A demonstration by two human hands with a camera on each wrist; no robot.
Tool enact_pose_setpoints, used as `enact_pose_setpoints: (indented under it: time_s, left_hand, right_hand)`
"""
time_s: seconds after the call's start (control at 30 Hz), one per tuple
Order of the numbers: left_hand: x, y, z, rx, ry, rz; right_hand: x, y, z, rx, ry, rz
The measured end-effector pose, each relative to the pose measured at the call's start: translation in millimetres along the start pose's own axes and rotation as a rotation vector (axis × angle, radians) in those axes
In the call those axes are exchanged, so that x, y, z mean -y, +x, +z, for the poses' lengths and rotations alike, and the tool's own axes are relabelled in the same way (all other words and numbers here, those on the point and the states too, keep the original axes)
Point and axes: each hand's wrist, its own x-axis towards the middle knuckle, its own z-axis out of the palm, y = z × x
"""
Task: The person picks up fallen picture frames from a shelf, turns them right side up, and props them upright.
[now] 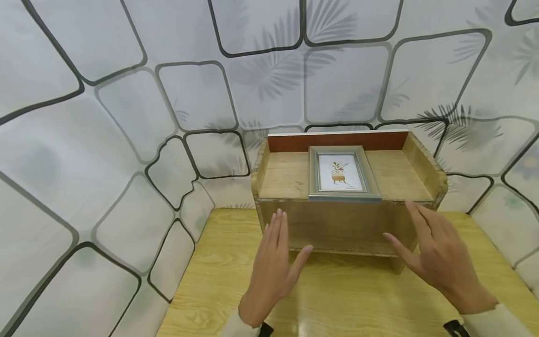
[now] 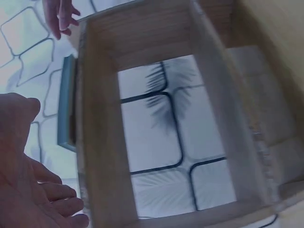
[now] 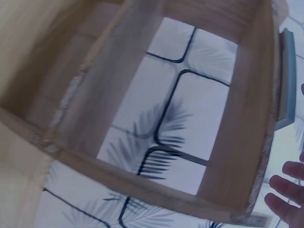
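Observation:
A picture frame point(image 1: 370, 187) with a silvery border and a plant print lies flat on top of a small wooden shelf unit point(image 1: 286, 178). In front of the unit's left part my left hand point(image 1: 269, 262) is raised, fingers straight and thumb spread, holding nothing. My right hand point(image 1: 442, 252) is held up near the front right corner, its fingers extended and likewise holding nothing. Through the left wrist view the shelf's open compartment point(image 2: 102, 156) shows, with the frame's edge point(image 2: 66, 102) beside it. The right wrist view shows only fingertips point(image 3: 285, 187) at its right edge.
The shelf unit stands on a yellow wood-grain table point(image 1: 227, 262). Behind and to the left rises a pale wall covering point(image 1: 126, 117) with dark rounded outlines and leaf prints. A raised side panel point(image 1: 425, 168) borders the unit's top at the right.

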Motion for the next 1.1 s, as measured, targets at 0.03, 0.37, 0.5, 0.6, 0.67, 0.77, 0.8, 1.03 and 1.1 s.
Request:
enact_pose_setpoints:
  time_s: [0.03, 0.37, 0.5, 0.6, 0.67, 0.77, 0.8, 1.03, 1.1]
  left_hand:
    - [-1.3, 6.8, -2.3, -0.007, -0.018, 0.002]
    - [-9.8, 72.8, -18.8, -0.002, -0.105, -0.071]
    - [-13.4, 100.3, -22.8, 0.001, -0.092, -0.080]
    - [-15.4, 117.9, -23.1, 0.012, -0.070, -0.093]
    - [-16.0, 127.6, -21.5, 0.026, -0.051, -0.111]
    - [-15.5, 140.1, -18.7, 0.084, -0.037, -0.157]
    - [-15.3, 143.7, -18.0, 0.109, -0.036, -0.174]
    - [-13.0, 162.4, -11.4, 0.294, -0.026, -0.279]
    - [-13.1, 165.6, -10.0, 0.331, -0.028, -0.298]
  right_hand:
    - [0.5, 5.0, 0.7, -0.003, 0.007, 0.012]
    - [2.3, 62.1, 13.6, 0.108, 0.126, 0.247]
    - [-2.3, 87.9, 18.0, 0.202, 0.131, 0.324]
    - [-6.9, 104.2, 22.3, 0.328, 0.127, 0.402]
    - [-10.3, 113.7, 25.2, 0.427, 0.125, 0.457]
    - [-15.0, 124.9, 29.0, 0.571, 0.122, 0.519]
    - [-16.4, 127.8, 29.8, 0.614, 0.122, 0.535]
    - [-26.8, 136.7, 38.2, 0.829, 0.117, 0.583]
    - [-29.5, 137.4, 41.8, 0.855, 0.113, 0.583]
